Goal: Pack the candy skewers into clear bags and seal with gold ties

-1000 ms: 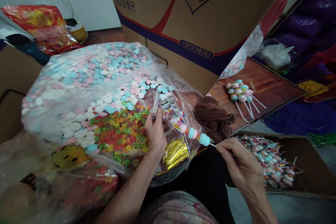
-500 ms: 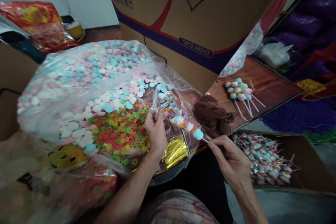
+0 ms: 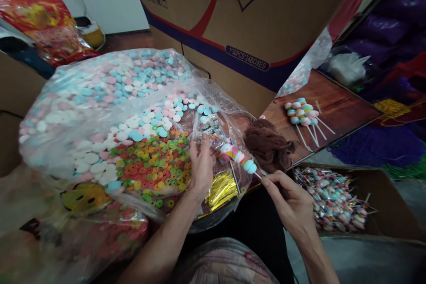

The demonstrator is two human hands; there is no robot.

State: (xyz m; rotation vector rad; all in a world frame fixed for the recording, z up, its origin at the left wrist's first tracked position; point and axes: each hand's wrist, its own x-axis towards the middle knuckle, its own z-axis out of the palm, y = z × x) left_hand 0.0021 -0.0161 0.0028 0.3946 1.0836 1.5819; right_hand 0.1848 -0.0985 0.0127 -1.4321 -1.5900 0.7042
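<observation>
A marshmallow candy stick [image 3: 244, 161], with pink, blue and yellow pieces, slants across the middle. My right hand [image 3: 289, 195] pinches its white stick near the lower end. At the upper end of the candy, a small clear printed wrapper [image 3: 216, 140] covers the tip, as far as I can see. My left hand [image 3: 201, 164] has its fingers closed at the wrapper's left edge; the exact grip is partly hidden. Just below lies a bundle of gold twist ties [image 3: 222, 190]. Ring-shaped gummies [image 3: 156, 164] are heaped left of my left hand, beside loose marshmallow discs [image 3: 96, 159].
A large clear bag [image 3: 109, 84] of marshmallows lies behind. A tall carton [image 3: 213, 66] stands at the back. Unwrapped candy sticks [image 3: 302, 113] rest on a brown board beyond a brown cloth [image 3: 269, 144]. An open box [image 3: 386, 204] at right holds many wrapped sticks.
My left hand has shifted slightly up, its fingers now closer together by the wrapper. My right hand and the candy stick have moved slightly left; the whole view has shifted a little too.
</observation>
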